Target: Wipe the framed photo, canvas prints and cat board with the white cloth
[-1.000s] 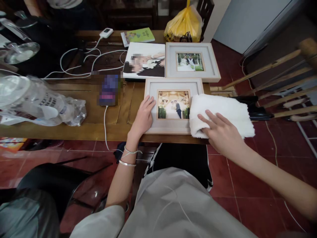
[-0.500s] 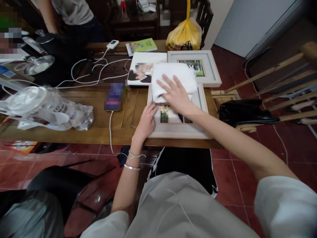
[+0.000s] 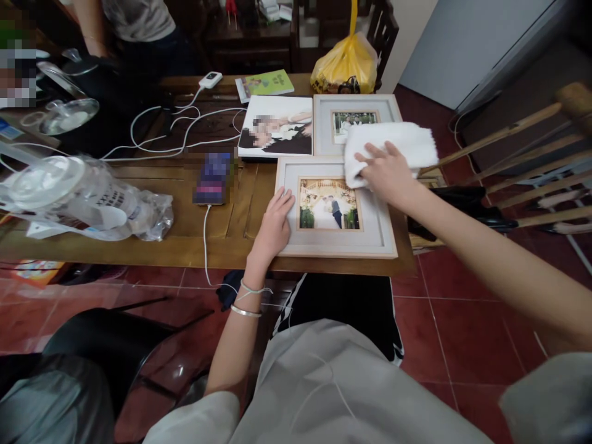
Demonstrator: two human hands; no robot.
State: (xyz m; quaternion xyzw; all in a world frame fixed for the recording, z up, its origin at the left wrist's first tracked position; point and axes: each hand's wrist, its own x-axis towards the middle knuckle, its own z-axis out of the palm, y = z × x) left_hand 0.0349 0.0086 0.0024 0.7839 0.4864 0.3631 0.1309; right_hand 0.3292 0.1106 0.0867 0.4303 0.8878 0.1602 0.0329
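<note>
A pale wooden picture frame (image 3: 333, 245) with a wedding photo lies flat near the table's front edge. My left hand (image 3: 275, 223) grips its left edge, fingers laid over the border. Under the bent fingers of my right hand (image 3: 388, 169) is a folded white towel (image 3: 419, 143). The towel covers the frame's upper right corner and part of a second picture frame (image 3: 322, 139) behind it. Left of that second frame is a white-bordered photo panel (image 3: 282, 105) showing people in dark and white clothes.
On the wooden table (image 3: 250, 197) are a phone (image 3: 213, 179) on a white cable, a plastic-wrapped jug (image 3: 87, 197), a black pot (image 3: 87, 123), a green booklet (image 3: 266, 84) and a yellow bag (image 3: 346, 65). A bamboo chair (image 3: 518, 142) stands at right. Another person (image 3: 143, 31) is across the table.
My right hand has moved the towel to the right, from the frame's upper left to its upper right corner, uncovering the wedding photo. My left hand has stayed on the frame's left edge.
</note>
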